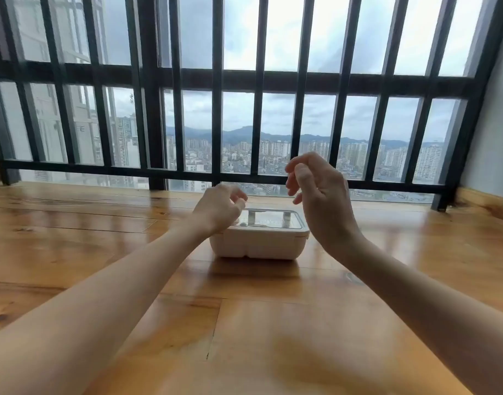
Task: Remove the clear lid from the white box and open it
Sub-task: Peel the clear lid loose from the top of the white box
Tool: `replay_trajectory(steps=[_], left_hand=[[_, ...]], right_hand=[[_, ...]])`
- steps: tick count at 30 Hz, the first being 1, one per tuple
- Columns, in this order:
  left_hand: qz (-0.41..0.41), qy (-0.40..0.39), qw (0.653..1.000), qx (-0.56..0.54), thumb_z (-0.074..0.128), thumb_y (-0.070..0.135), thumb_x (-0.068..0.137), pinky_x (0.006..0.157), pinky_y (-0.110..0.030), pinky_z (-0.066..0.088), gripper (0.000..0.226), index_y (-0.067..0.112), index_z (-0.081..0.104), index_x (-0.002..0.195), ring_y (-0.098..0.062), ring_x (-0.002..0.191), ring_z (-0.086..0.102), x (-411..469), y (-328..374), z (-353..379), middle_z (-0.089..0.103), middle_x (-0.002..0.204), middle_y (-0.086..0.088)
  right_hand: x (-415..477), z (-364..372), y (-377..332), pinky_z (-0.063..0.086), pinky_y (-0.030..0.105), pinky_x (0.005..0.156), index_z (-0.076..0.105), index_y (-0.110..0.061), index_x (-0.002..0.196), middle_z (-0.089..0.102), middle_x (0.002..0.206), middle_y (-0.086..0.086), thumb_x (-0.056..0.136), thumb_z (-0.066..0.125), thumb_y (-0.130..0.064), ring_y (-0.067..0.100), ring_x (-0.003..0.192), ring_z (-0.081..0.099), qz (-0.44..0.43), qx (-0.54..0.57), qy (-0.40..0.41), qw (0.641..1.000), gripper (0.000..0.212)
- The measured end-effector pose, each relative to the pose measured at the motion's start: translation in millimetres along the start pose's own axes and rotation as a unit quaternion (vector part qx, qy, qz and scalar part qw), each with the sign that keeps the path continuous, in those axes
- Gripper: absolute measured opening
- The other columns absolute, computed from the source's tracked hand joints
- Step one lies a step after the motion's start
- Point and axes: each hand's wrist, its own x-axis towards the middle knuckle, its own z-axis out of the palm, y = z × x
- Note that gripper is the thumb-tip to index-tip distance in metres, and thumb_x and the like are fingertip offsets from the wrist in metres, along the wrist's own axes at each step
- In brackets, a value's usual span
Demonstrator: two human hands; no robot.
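A white box (259, 243) with rounded corners sits on the wooden surface in the middle of the view. Its clear lid (269, 218) lies flat on top and reflects the window bars. My left hand (219, 208) hovers over the box's left end, fingers loosely curled, holding nothing; it hides the lid's left edge. My right hand (318, 192) is raised above the box's right end, fingers bent and apart, empty. Whether the left hand touches the lid, I cannot tell.
The wooden surface (102, 238) stretches wide to both sides and toward me. Behind the box stands a dark metal window grille (216, 81) with a city view. A pale wall (495, 132) closes the right side.
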Motion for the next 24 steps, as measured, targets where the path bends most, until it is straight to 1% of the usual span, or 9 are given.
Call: replay_trajectory(steps=[1, 4, 6, 8, 10, 13, 19, 22, 24], left_hand=[[0.002, -0.011, 1.000, 0.019, 0.051, 0.024, 0.093, 0.055, -0.013, 0.042, 0.023, 0.022, 0.071, 0.106, -0.005, 0.073, 0.061, 0.6, 1.1, 1.9, 0.063, 0.088, 0.008], [-0.002, -0.039, 0.998, 0.050, 0.052, 0.026, 0.092, 0.079, -0.025, 0.042, 0.027, 0.019, 0.071, 0.109, -0.015, 0.095, 0.059, 1.4, 7.6, 7.0, 0.069, 0.109, -0.001], [-0.004, -0.050, 0.997, 0.063, 0.052, 0.026, 0.091, 0.090, -0.031, 0.045, 0.029, 0.017, 0.071, 0.110, -0.019, 0.106, 0.059, 0.6, 13.3, 10.0, 0.068, 0.117, -0.004], [-0.005, -0.057, 0.996, 0.076, 0.051, 0.026, 0.091, 0.099, -0.038, 0.046, 0.029, 0.017, 0.072, 0.109, -0.023, 0.112, 0.060, -0.7, 18.0, 9.9, 0.068, 0.121, -0.006], [-0.011, -0.069, 0.994, 0.089, 0.050, 0.025, 0.091, 0.102, -0.042, 0.046, 0.029, 0.019, 0.072, 0.108, -0.025, 0.114, 0.059, 0.0, 20.5, 11.3, 0.067, 0.123, -0.007], [-0.018, -0.088, 0.990, 0.109, 0.051, 0.024, 0.091, 0.104, -0.045, 0.043, 0.029, 0.019, 0.072, 0.109, -0.025, 0.118, 0.057, 0.3, 21.9, 12.4, 0.066, 0.125, -0.007], [-0.019, -0.116, 0.983, 0.145, 0.052, 0.027, 0.090, 0.105, -0.049, 0.040, 0.027, 0.023, 0.070, 0.109, -0.026, 0.120, 0.053, 2.3, 21.7, 14.1, 0.064, 0.126, -0.006], [-0.020, -0.133, 0.976, 0.173, 0.049, 0.029, 0.091, 0.107, -0.050, 0.036, 0.029, 0.025, 0.066, 0.113, -0.028, 0.127, 0.046, 6.5, 21.9, 16.0, 0.057, 0.133, -0.006], [-0.031, -0.142, 0.970, 0.195, 0.046, 0.031, 0.091, 0.108, -0.050, 0.032, 0.032, 0.025, 0.063, 0.118, -0.029, 0.132, 0.039, 9.5, 21.4, 18.6, 0.050, 0.138, -0.007]], right_hand=[[0.1, 2.3, 1.2, 0.054, 0.048, 0.064, 0.062, -0.010, 0.089, 0.064, 0.072, 0.010, 0.096, 0.043, -0.016, 0.024, 0.070, 0.063, 0.006, -0.014, -0.004, 1.000, 0.021], [2.8, 10.1, 12.3, 0.053, 0.048, 0.066, 0.061, -0.010, 0.088, 0.066, 0.073, 0.009, 0.097, 0.043, -0.020, 0.025, 0.073, 0.064, 0.037, -0.046, -0.030, 0.998, 0.023], [4.2, 14.3, 21.7, 0.052, 0.047, 0.067, 0.061, -0.009, 0.086, 0.066, 0.074, 0.010, 0.097, 0.043, -0.022, 0.026, 0.073, 0.063, 0.051, -0.060, -0.041, 0.996, 0.025], [6.4, 16.4, 30.6, 0.052, 0.047, 0.068, 0.061, -0.009, 0.085, 0.066, 0.074, 0.012, 0.097, 0.043, -0.023, 0.028, 0.074, 0.063, 0.059, -0.073, -0.045, 0.995, 0.026], [7.9, 19.0, 40.4, 0.052, 0.045, 0.070, 0.062, -0.009, 0.086, 0.067, 0.076, 0.011, 0.096, 0.044, -0.025, 0.028, 0.075, 0.063, 0.074, -0.096, -0.054, 0.991, 0.027], [10.0, 23.4, 52.9, 0.051, 0.041, 0.073, 0.066, -0.012, 0.091, 0.071, 0.083, 0.008, 0.095, 0.046, -0.028, 0.026, 0.082, 0.064, 0.090, -0.134, -0.087, 0.983, 0.025], [11.2, 30.4, 71.6, 0.050, 0.041, 0.085, 0.067, -0.017, 0.105, 0.072, 0.109, 0.010, 0.093, 0.045, -0.030, 0.030, 0.102, 0.063, 0.110, -0.220, -0.167, 0.955, 0.027], [9.6, 32.8, 79.8, 0.048, 0.041, 0.089, 0.063, -0.017, 0.115, 0.068, 0.118, 0.012, 0.093, 0.045, -0.034, 0.030, 0.111, 0.059, 0.134, -0.255, -0.197, 0.937, 0.032], [7.6, 33.9, 83.7, 0.047, 0.040, 0.089, 0.060, -0.017, 0.119, 0.066, 0.121, 0.012, 0.094, 0.045, -0.036, 0.030, 0.113, 0.057, 0.142, -0.267, -0.201, 0.932, 0.035]])
